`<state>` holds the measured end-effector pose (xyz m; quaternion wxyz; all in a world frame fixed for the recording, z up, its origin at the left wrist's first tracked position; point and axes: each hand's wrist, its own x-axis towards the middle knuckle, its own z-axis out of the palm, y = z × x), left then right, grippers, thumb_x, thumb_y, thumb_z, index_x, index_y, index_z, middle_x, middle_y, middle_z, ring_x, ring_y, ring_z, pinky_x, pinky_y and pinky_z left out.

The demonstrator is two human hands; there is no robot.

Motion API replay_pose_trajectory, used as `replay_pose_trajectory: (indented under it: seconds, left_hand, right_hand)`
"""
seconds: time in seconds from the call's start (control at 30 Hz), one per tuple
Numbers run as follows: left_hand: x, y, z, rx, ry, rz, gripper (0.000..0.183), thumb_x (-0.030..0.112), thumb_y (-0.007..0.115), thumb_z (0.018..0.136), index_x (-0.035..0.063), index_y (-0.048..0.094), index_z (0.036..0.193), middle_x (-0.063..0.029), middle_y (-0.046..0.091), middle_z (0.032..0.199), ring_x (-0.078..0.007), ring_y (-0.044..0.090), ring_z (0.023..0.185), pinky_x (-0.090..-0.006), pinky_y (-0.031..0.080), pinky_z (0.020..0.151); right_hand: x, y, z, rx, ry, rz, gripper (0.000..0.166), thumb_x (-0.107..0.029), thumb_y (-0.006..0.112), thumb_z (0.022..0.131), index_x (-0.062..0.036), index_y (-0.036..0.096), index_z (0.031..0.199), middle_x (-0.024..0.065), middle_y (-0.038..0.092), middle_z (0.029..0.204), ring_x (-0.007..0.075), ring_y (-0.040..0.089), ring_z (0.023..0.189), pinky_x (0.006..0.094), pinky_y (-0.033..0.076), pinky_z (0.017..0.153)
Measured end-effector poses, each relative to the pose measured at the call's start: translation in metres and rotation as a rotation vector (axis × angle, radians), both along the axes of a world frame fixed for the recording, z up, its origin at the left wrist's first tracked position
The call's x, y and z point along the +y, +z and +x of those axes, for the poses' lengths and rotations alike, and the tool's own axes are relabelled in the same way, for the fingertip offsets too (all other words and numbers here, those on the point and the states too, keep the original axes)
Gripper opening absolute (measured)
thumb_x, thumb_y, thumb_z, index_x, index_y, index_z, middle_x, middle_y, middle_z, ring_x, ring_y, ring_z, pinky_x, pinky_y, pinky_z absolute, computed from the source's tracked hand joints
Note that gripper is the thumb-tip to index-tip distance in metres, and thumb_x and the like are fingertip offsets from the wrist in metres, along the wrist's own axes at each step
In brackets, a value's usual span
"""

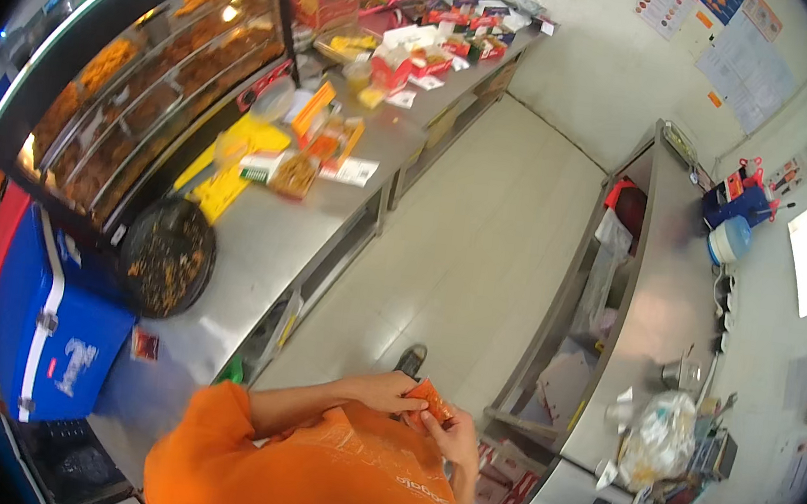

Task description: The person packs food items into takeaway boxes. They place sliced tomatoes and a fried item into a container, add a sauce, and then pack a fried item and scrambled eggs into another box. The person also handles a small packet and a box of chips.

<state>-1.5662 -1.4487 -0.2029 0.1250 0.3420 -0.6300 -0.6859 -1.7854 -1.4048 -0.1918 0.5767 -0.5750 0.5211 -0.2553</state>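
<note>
My left hand (389, 392) and my right hand (454, 434) meet in front of my orange shirt. Between them is a small orange-red packet (436, 401), gripped by the fingers of both hands. Its contents cannot be made out. To the left, a similar small red packet (145, 344) lies on the steel counter (247, 265) beside a blue cooler box (63, 334). Farther along that counter stand open food boxes, among them a box of fried food (294, 174) by a yellow cloth-like sheet (221, 192).
A round dark pan (168, 257) sits by the glass display case (147, 92) at the left. Pale tiled floor (482, 208) runs between the two counters. On the right counter (664, 294) are a filled plastic bag (660, 438) and a metal cup (680, 375).
</note>
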Motion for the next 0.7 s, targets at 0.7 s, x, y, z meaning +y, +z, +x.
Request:
replay_pose_trajectory:
  seconds: [0.7]
  left_hand:
    - [-0.720,0.010,0.000,-0.168,0.643,-0.205,0.023,0.018,0.070,0.082,0.0056,0.070,0.102,-0.0091,0.070,0.083,-0.0168,0.064,0.077,-0.0330,0.051,0.072]
  right_hand:
    - [-0.793,-0.021,-0.063,0.099,0.355,-0.054,0.025,-0.024,0.061,0.097,-0.0007,0.064,0.105,0.0064,0.067,0.078,0.0128,0.059,0.069,0.0285,0.049,0.063]
